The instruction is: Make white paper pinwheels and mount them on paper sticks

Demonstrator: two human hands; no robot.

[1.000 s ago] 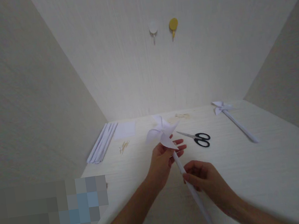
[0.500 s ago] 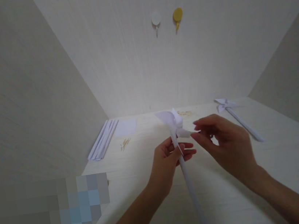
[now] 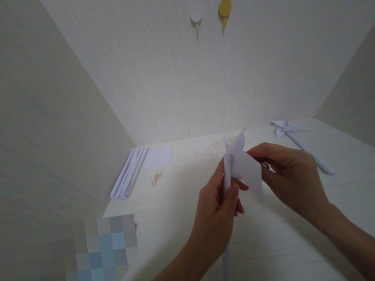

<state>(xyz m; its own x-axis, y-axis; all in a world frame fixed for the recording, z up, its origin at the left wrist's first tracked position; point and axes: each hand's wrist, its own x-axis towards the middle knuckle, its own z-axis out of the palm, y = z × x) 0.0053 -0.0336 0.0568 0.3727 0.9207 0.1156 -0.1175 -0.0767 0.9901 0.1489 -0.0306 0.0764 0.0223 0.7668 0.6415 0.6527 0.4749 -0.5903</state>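
Now, label by label:
Left hand (image 3: 217, 208): closing around the paper stick (image 3: 226, 172) of the pinwheel (image 3: 242, 163), gripping it just below the blades.
Right hand (image 3: 291, 177): pinching a blade of the pinwheel between thumb and fingers.
Pinwheel: being held up above the table (image 3: 189, 205), between both hands, stick pointing down toward the body.
Second pinwheel (image 3: 298, 144): lying flat, far right.
Paper strips (image 3: 128, 173): lying stacked at far left, beside a paper square (image 3: 157, 157) and toothpicks (image 3: 156, 179).
Hooks (image 3: 210, 13): sticking to the wall.
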